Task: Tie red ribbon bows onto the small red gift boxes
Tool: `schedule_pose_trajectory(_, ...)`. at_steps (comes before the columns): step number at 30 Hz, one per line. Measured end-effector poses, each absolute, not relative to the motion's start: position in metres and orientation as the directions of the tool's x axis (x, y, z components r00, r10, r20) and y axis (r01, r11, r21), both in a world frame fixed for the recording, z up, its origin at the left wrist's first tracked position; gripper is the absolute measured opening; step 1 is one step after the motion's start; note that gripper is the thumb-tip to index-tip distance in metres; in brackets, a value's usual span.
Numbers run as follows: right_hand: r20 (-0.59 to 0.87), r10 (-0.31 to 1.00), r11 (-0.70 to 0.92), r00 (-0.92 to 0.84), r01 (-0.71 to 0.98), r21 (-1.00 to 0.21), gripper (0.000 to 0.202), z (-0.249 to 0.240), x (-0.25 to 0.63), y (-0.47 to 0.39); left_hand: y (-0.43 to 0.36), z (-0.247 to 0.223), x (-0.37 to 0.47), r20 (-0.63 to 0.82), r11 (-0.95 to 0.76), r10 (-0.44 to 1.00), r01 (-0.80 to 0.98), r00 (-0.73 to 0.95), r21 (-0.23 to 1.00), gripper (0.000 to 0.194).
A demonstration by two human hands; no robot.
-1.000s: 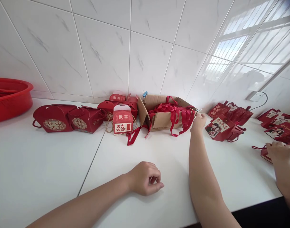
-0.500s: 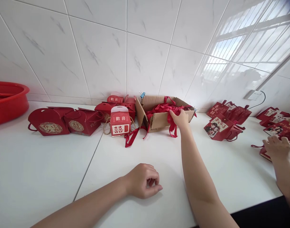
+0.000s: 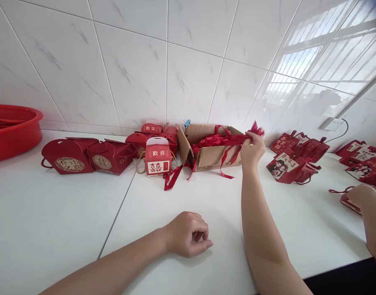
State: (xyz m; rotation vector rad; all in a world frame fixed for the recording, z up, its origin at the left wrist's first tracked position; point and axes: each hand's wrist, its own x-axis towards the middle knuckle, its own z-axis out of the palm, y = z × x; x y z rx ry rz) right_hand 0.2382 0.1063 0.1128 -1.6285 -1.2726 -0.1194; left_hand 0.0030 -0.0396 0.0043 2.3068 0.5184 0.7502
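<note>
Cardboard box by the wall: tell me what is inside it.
The cardboard box holds a tangle of red ribbons, some trailing over its front. The right hand pinches one bunch at its right end. The ribbons cover whatever lies beneath them and the box floor.

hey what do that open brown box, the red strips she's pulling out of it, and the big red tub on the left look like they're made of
Open brown box: corrugated cardboard, matte, with raw folded flaps. Red strips pinched by the right hand: probably fabric ribbon, limp, draping over the rim. Red tub: likely moulded plastic, smooth with a slight gloss.
</note>
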Motion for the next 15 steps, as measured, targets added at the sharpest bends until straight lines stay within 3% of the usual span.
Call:
schedule_pose_trajectory(3,0.555,0.805,0.183,0.208,0.803,-0.567,0.042,0.11,0.227,0.111,-0.04,0.005,0.003,0.371,-0.713,0.532,0.166,0.762,0.681,0.016)
schedule_pose_trajectory(6,0.411,0.905,0.186,0.11,0.767,-0.614,0.037,0.112,0.226,0.11,-0.041,0.006,0.002,0.354,-0.707,0.541,0.184,0.763,0.683,0.012)
schedule_pose_trajectory(10,0.465,0.86,0.202,0.211,0.697,-0.688,0.03,0.12,0.241,0.104,-0.041,0.005,0.001,0.323,-0.695,0.556,0.216,0.766,0.685,0.011)
schedule_pose_trajectory(15,0.493,0.752,0.058,0.438,0.7,-0.712,0.035,0.113,0.256,0.109,-0.04,0.005,0.0,0.315,-0.695,0.553,0.219,0.771,0.684,0.011)
